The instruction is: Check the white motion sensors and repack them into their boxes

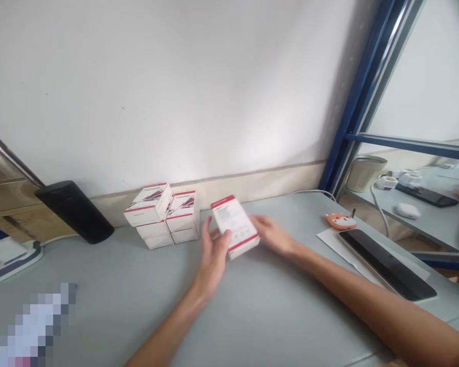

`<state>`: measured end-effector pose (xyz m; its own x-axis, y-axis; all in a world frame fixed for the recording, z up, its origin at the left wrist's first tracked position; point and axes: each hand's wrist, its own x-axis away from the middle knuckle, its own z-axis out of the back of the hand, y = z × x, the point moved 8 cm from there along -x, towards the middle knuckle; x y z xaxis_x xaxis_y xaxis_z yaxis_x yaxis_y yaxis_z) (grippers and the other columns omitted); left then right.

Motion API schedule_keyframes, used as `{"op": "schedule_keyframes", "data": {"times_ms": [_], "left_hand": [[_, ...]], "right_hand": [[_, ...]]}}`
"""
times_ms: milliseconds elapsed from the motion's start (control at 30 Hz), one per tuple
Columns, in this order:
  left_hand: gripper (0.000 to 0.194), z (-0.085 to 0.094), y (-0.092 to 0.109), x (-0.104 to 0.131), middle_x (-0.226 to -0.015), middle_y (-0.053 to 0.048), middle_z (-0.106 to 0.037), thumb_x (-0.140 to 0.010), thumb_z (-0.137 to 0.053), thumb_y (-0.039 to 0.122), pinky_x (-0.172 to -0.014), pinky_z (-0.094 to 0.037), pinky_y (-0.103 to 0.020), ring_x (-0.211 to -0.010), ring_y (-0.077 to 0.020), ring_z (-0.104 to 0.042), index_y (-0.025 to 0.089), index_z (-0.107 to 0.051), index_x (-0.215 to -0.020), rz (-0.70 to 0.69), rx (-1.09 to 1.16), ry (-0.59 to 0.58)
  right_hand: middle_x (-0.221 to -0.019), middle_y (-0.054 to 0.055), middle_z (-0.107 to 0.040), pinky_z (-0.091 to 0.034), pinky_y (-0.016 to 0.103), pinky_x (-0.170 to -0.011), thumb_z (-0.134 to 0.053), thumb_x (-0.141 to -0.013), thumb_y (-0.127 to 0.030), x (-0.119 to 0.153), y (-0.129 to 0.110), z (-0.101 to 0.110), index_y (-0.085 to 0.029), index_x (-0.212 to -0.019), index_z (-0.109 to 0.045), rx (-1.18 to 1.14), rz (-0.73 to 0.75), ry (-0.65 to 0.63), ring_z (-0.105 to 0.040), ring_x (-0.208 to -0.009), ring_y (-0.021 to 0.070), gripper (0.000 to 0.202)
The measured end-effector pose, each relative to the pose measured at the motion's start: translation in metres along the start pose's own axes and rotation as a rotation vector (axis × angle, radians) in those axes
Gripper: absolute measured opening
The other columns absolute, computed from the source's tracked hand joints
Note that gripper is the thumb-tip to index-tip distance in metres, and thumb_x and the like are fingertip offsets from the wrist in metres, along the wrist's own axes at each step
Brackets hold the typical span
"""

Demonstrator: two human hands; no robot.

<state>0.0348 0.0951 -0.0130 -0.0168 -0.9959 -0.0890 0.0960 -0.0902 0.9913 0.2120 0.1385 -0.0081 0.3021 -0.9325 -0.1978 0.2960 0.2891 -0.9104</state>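
"Hands first: what is the state of each?"

"Left hand (210, 265): closed on the red-and-white printed carton (235, 224), thumb over the lower end of the printed face, fingers at the left side; right hand (273, 235): at the carton's right side, fingertips blurred; whether it grips or only touches, I cannot tell."

"Where is the carton, and how is it oriented?"

"In front of the person, tilted, printed face towards the camera; to the right of the stacked cartons (181, 210) and apart from them."

"What makes for good handling here?"

"Support opposite sides; apply light, even pressure, as thin card would likely dent under a hard thumb; turn the carton with both hands together; hold the end flaps shut with the fingers; leave clearance to the stack, since a knock could shift its upper cartons."

"And farther out on the desk (252, 316)?"

"Black cylindrical object (74, 211) beyond the stack, at the left; orange animal-face item (340, 220) at the right; near it, a long black-topped device (386, 262), partly over a paper sheet (331, 242)."
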Motion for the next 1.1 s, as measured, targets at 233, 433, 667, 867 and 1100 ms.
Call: {"op": "schedule_keyframes", "data": {"times_ms": [233, 433, 667, 867, 1100], "left_hand": [[0.087, -0.006, 0.017, 0.003, -0.148, -0.010, -0.062, -0.094, -0.074, 0.034, -0.112, -0.053, -0.051, -0.132, -0.0296, -0.064, 0.040, -0.021, -0.163, -0.218, -0.073, -0.202], [0.081, -0.001, 0.003, 0.001, -0.156, -0.010, -0.054, -0.098, -0.065, 0.021, -0.119, -0.047, -0.059, -0.141, -0.0305, -0.057, 0.042, -0.022, -0.163, -0.355, -0.259, -0.161], [0.090, -0.011, 0.016, 0.017, -0.156, -0.012, -0.053, -0.096, -0.059, 0.005, -0.106, -0.060, -0.048, -0.135, -0.0289, -0.063, 0.042, -0.015, -0.165, -0.609, -0.511, -0.204], [0.082, -0.027, 0.051, 0.056, -0.145, -0.011, -0.040, -0.079, -0.061, -0.011, -0.100, -0.063, -0.045, -0.143, -0.0319, -0.050, 0.037, -0.048, -0.145, -1.194, -0.842, -0.064], [0.059, -0.042, 0.065, 0.070, -0.147, -0.012, -0.054, -0.081, -0.062, -0.002, -0.110, -0.050, -0.052, -0.145, -0.0338, -0.047, 0.029, -0.056, -0.131, -1.302, -0.993, -0.137]], "right_hand": [[-0.153, 0.005, -0.062, -0.048, 0.046, -0.113, -0.032, -0.106, -0.072, 0.016, -0.017, -0.011, -0.035, -0.155, -0.051, -0.397, 0.012, 0.036, -0.060, -0.136, 0.0266, 0.064], [-0.133, 0.008, -0.072, -0.051, 0.036, -0.103, -0.032, -0.111, -0.062, 0.018, -0.031, 0.009, -0.025, -0.130, -0.066, -0.068, 0.212, 0.162, -0.066, -0.121, 0.0230, 0.054], [-0.073, 0.004, -0.064, -0.047, 0.032, -0.068, -0.020, -0.106, -0.075, 0.020, -0.036, 0.036, -0.022, -0.079, -0.061, 0.043, 0.205, 0.334, -0.060, -0.070, 0.0188, 0.072], [-0.056, -0.004, -0.038, -0.025, 0.027, -0.048, -0.070, -0.086, -0.070, 0.017, -0.022, 0.032, -0.023, -0.059, -0.043, -0.259, -0.162, 0.229, -0.035, -0.051, 0.0108, 0.061], [-0.075, -0.002, -0.057, -0.040, 0.026, -0.056, -0.070, -0.090, -0.050, 0.019, -0.018, 0.011, -0.022, -0.084, -0.062, -0.368, -0.198, 0.175, -0.052, -0.064, 0.0138, 0.030]]}}
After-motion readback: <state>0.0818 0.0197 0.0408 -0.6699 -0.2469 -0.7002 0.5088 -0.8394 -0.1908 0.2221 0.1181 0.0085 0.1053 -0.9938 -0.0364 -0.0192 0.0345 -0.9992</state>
